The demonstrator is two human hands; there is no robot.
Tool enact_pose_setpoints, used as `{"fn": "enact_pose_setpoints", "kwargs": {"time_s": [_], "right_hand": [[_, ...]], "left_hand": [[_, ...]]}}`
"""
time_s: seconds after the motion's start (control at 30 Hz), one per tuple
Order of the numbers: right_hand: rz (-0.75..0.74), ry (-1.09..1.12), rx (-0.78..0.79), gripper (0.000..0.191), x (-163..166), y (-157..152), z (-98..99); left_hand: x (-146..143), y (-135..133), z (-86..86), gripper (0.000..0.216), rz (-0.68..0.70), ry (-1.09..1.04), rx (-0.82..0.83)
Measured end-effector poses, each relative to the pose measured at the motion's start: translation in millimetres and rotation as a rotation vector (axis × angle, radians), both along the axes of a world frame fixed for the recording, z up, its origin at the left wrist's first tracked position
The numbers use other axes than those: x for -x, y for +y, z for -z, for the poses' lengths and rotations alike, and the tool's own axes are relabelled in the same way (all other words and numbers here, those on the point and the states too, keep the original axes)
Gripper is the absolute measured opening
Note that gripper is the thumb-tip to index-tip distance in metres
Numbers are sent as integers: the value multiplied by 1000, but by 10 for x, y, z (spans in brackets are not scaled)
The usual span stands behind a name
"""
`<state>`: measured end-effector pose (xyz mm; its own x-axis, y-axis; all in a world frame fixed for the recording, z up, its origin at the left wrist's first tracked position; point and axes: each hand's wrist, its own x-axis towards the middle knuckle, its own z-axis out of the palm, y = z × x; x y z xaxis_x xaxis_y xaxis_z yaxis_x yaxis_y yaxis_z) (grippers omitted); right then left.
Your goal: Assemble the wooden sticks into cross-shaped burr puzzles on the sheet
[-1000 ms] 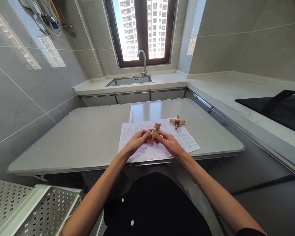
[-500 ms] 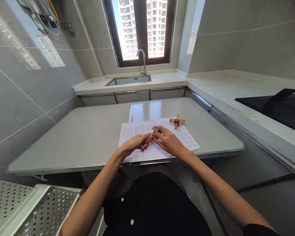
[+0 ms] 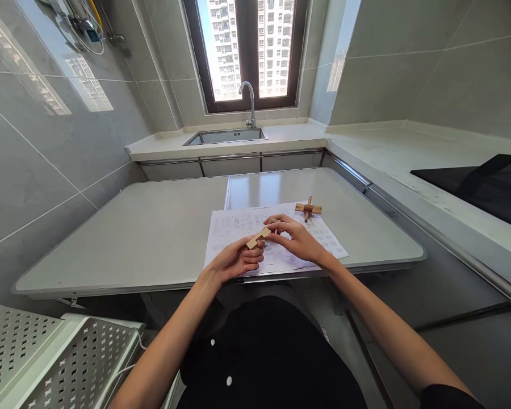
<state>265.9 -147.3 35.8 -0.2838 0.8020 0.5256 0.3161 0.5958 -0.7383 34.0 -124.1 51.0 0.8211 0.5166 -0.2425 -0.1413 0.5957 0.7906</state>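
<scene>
My left hand (image 3: 241, 260) is closed around the lower left end of a notched wooden puzzle piece (image 3: 252, 243), a light bar tilted up to the right. At the bar's upper right end, the thumb and fingers of my right hand (image 3: 293, 237) close on it. Both hands are above printed paper sheets (image 3: 227, 224) with rows of small diagrams. Beyond my right hand, on the paper's far right edge, rests a cross-shaped assembly of wooden pieces (image 3: 308, 209).
The sheets lie on a pale table (image 3: 153, 227). Behind it is a counter with a sink (image 3: 225, 136) and a faucet (image 3: 251, 105). A black bag (image 3: 481, 182) lies on the right counter. At lower left stands a white perforated plastic item (image 3: 76, 363).
The wooden piece has been turned, so its pale notched side now faces up. My left hand has rolled palm upward, and my right fingers have shifted along the piece's right end.
</scene>
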Motion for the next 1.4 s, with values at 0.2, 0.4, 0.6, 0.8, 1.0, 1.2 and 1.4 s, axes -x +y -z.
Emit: {"fn": "enact_pose_setpoints", "kwargs": {"time_s": [0.2, 0.4, 0.6, 0.8, 1.0, 1.2, 1.4], "right_hand": [[65, -65, 16, 30, -20, 40, -48], [148, -1, 59, 34, -40, 109, -91], [150, 153, 222, 41, -85, 107, -126], [77, 258, 284, 48, 60, 102, -79], [74, 275, 302, 41, 214, 98, -31], [46, 391, 301, 46, 301, 64, -16], [26, 408, 314, 48, 358, 37, 25]], "left_hand": [[66, -38, -200, 45, -79, 334, -619], [94, -14, -171, 43, -64, 283, -584], [114, 73, 84, 43, -237, 159, -369], [79, 78, 162, 46, -316, 147, -388], [32, 30, 212, 49, -349, 126, -455], [59, 9, 219, 50, -391, 178, -527], [109, -13, 250, 63, -345, 226, -540]]}}
